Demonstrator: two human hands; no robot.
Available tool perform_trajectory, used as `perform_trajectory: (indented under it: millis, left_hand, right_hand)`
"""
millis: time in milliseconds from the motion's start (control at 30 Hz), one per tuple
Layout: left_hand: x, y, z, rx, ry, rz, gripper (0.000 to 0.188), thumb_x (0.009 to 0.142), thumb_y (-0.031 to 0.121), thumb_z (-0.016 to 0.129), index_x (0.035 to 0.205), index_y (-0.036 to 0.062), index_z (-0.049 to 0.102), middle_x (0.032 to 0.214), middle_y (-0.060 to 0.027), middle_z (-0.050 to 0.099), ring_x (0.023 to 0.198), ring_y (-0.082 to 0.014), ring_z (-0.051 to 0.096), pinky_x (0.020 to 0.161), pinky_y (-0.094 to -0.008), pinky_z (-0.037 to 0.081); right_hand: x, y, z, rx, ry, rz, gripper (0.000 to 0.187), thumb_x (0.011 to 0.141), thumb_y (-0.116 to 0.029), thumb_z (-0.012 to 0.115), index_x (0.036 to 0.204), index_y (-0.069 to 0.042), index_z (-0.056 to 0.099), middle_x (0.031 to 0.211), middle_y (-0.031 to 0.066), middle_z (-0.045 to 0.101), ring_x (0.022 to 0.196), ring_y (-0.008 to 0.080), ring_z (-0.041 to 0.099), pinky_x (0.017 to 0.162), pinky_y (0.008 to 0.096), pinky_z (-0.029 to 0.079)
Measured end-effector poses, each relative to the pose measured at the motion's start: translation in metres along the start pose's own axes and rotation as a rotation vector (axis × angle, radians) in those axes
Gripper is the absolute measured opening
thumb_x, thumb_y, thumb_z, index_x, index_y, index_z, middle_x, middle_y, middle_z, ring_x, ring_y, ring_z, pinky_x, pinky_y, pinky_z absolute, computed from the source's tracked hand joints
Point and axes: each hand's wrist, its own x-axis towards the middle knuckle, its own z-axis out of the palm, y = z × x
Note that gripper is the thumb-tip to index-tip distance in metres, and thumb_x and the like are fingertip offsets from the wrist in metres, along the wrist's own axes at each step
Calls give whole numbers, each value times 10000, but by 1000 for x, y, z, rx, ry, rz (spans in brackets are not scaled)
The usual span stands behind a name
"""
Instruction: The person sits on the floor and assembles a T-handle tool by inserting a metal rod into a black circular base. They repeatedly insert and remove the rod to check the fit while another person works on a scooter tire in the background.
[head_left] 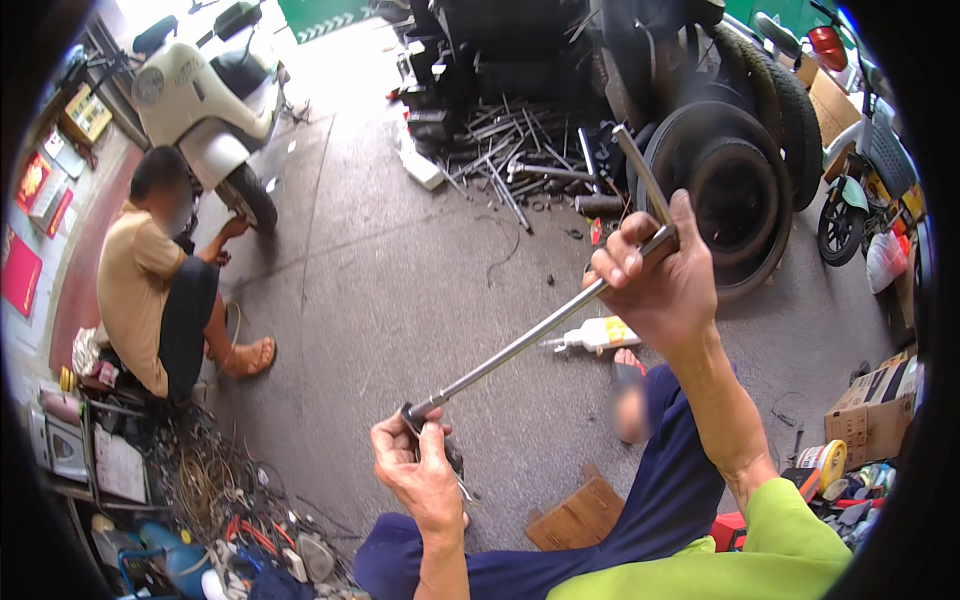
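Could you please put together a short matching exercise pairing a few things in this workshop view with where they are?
Things:
1. T-handle wrench
2. white scooter
3. glue bottle
4. cardboard box

Places:
A. lying on the concrete floor beyond the wrench shaft
B. far right, at the edge of the floor
C. held between the left hand and the right hand
D. upper left, behind the crouching person

Pairs: 1-C, 2-D, 3-A, 4-B

Head view, looking down, close over hands; rim dark, perhaps cropped.
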Motion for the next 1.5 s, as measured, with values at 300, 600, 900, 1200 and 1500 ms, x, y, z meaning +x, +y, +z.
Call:
perform_trajectory:
  millis: [300, 600, 900, 1200, 1500]
  left_hand:
    - [2, -10, -1, 273, 24, 107, 92, 967, 73, 518, 1000, 14, 458, 870, -92, 621, 810, -117, 591, 702, -262, 465]
    - [-2, -18, -4, 403, 27, 191, 115, 941, 42, 514, 1016, -1, 438, 781, -96, 604, 703, -154, 609, 617, -295, 468]
    - [-9, -37, 4, 567, -46, 151, 133, 889, -15, 495, 991, -2, 410, 661, -119, 591, 584, -230, 612, 563, -355, 462]
    - [-12, -66, 4, 699, -194, 48, 133, 902, 52, 521, 985, -5, 435, 650, -157, 614, 619, -301, 641, 582, -408, 471]
    - [-13, -42, 6, 683, -316, -29, 127, 914, 50, 515, 968, -24, 427, 632, -166, 610, 595, -318, 638, 580, -416, 474]
  right_hand:
    - [1, -3, 13, 47, 84, 106, 770, 993, -580, 219, 753, 10, 652, 565, 102, 531, 647, 243, 502, 697, 349, 410]
    - [-5, -7, 6, 151, 137, 158, 666, 975, -421, 165, 763, 13, 623, 588, 97, 507, 676, 264, 494, 749, 373, 408]
    - [-8, -6, 12, 217, 36, 58, 492, 948, -315, 291, 564, -81, 489, 480, 3, 319, 543, 154, 324, 748, 366, 353]
    - [-7, -3, 12, 203, 165, 88, 494, 941, -349, 346, 558, -60, 463, 507, 19, 279, 542, 164, 293, 714, 347, 354]
    - [-8, -4, 5, 188, 133, 84, 503, 947, -357, 323, 528, -87, 387, 505, 6, 233, 510, 145, 236, 589, 323, 304]
